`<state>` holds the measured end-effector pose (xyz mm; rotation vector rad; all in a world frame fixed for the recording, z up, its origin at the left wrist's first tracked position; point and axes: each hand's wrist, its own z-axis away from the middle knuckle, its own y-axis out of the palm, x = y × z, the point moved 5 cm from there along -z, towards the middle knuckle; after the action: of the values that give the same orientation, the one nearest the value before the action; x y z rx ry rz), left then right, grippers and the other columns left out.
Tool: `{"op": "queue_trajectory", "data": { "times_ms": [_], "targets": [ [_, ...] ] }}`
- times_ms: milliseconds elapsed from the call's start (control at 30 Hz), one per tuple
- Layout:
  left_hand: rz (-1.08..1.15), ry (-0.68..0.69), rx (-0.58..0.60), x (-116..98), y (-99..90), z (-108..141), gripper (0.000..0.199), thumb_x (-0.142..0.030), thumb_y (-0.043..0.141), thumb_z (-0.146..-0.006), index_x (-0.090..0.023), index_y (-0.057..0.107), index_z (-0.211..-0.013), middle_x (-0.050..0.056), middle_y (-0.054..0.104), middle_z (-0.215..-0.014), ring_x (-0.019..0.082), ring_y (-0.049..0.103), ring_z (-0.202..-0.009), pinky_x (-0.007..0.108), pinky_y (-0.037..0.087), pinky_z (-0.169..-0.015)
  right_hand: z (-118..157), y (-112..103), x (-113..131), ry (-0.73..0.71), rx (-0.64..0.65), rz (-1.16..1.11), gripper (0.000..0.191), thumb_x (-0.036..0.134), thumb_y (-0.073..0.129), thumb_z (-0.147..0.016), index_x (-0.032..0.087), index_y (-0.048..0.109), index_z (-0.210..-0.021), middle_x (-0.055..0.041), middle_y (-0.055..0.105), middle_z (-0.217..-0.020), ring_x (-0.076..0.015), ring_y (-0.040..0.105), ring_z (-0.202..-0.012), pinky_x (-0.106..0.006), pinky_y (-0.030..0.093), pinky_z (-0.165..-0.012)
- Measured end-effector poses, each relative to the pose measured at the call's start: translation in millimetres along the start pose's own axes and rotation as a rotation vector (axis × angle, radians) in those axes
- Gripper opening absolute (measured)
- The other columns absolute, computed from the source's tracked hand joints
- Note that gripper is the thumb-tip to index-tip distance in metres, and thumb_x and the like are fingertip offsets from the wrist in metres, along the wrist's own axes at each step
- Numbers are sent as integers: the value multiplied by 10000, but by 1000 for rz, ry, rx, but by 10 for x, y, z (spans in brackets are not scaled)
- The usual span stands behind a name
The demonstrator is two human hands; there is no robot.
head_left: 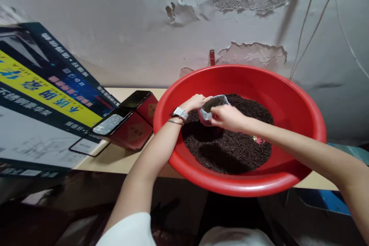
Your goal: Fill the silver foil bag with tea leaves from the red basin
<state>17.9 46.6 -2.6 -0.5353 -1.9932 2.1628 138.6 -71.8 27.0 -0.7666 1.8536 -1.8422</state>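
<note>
Tins [131, 123] left of basin [288, 84]; pouch [211, 107] inside

A pale wooden table [121, 159] was set against the peeling wall. A big red basin [288, 96] was rested on it, its near rim carried out past the table's front edge. Just left of the basin, two red tins [135, 130] were laid side by side, and a large printed cardboard box [43, 96] was propped at the table's left end

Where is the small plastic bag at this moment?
Head view, centre: the plastic bag is between the left hand and right hand, inside the red basin.
</note>
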Motion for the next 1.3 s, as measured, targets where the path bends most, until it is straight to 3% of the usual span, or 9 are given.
{"op": "queue_trajectory", "data": {
  "times_ms": [100,167,233,300,400,667,933,1133,1300],
  "targets": [
    [19,-28,8,-6,-24,26,703,-587,204,-932,-125,730,-861,120,717,-838,207,630,-763,247,373,-640,223,572,8,-61,401,-100,416,416,521,-884,134,587,-1183,-151,634,-1145,-267,621,-1006,-329,465,-814],
    [15,-22,5,-22,-42,51,665,-566,229,-935,-129,727,-894,119,718,-862,208,632,-772,246,376,-649,331,954,-77,-34,647,-125,696,518,568,-834,110,433,-1382,-216,472,-1370,-334,524,-1192,-391,445,-925],
    [16,-9,3,-35,-53,73,631,-533,238,-940,-128,722,-914,122,716,-879,209,633,-780,246,375,-648,383,1218,-177,27,800,-171,909,617,550,-801,98,251,-1484,-243,280,-1494,-370,378,-1324,-446,378,-1025],
    [29,-9,2,-37,-59,85,615,-518,244,-939,-124,716,-912,124,715,-864,207,633,-771,245,374,-635,384,1340,-244,68,845,-227,991,661,539,-778,99,169,-1507,-238,176,-1533,-374,297,-1370,-463,326,-1073],
    [28,-26,10,-31,-60,81,611,-516,251,-933,-123,712,-857,122,713,-829,204,628,-740,243,377,-620,357,1360,-271,77,816,-268,1010,610,606,-754,89,174,-1504,-234,193,-1530,-354,293,-1376,-430,323,-1086],
    [44,-49,1,-47,-81,96,636,-560,254,-912,-134,690,-731,111,705,-778,191,608,-695,236,386,-621,377,1344,-223,188,749,-249,764,475,520,-868,14,319,-1443,-237,438,-1403,-315,480,-1261,-384,412,-1027],
    [66,53,34,-63,-45,115,586,-598,340,-867,-144,695,-760,51,652,-694,154,542,-650,227,353,-596,371,1264,-124,109,651,-48,528,429,444,-916,35,582,-1238,-238,607,-1209,-329,597,-1117,-422,499,-904],
    [-20,89,25,-146,-64,144,603,-605,328,-881,-143,645,-657,33,585,-574,124,458,-526,236,301,-528,264,835,63,-53,414,86,428,367,465,-905,62,629,-1157,-215,676,-1061,-332,651,-1004,-432,522,-819],
    [-196,102,35,-344,-81,211,548,-510,319,-928,-144,689,-757,88,665,-671,162,557,-591,248,318,-547,161,275,-63,-56,289,16,389,380,412,-918,115,651,-1073,-171,695,-1018,-285,676,-910,-358,514,-763]
  ]
}}
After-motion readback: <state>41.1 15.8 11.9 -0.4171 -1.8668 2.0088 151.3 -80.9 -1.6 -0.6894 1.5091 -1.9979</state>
